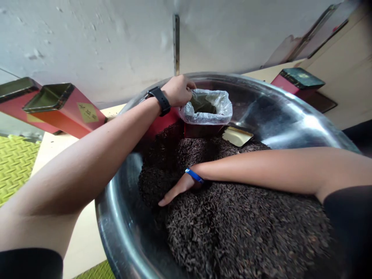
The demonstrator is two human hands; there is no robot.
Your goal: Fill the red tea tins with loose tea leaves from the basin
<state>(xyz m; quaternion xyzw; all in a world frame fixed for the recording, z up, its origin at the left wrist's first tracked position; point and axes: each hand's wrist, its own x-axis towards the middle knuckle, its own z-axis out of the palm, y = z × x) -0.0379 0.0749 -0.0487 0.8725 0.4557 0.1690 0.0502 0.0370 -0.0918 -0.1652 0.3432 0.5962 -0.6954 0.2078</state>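
Gripping the crinkled rim of a clear plastic bag liner (215,101), the left hand (178,90) is curled shut on the film at its near-left corner, a black watch (159,100) strapped at the wrist. The liner is folded over the mouth of a square red tin (200,130), which stands upright at the far side of a big round steel basin (290,116), its foot sunk in the tea.

Loose tea leaves (238,224) — dark, dry, twisted into short wiry bits — fill most of the basin in a rough heap, leaving smooth, shiny metal bare at the left and far-right walls.

The right hand (178,188) lies low in the heap near its left edge, the fingers stretched out flat and partly buried, closed on nothing that shows; a blue wristband (194,175) rings the wrist.

A flat, pale gold metal piece (236,135) rests on the leaves just right of the tin — scoop or lid, I cannot tell which.

Outside the basin, two open red tins (66,108) with dull green rims stand at the left on a beige table (84,232). Another red tin with a dark green lid (298,80) sits at the far right. A ribbed yellow-green mat (14,162) lies beyond the table's left edge.
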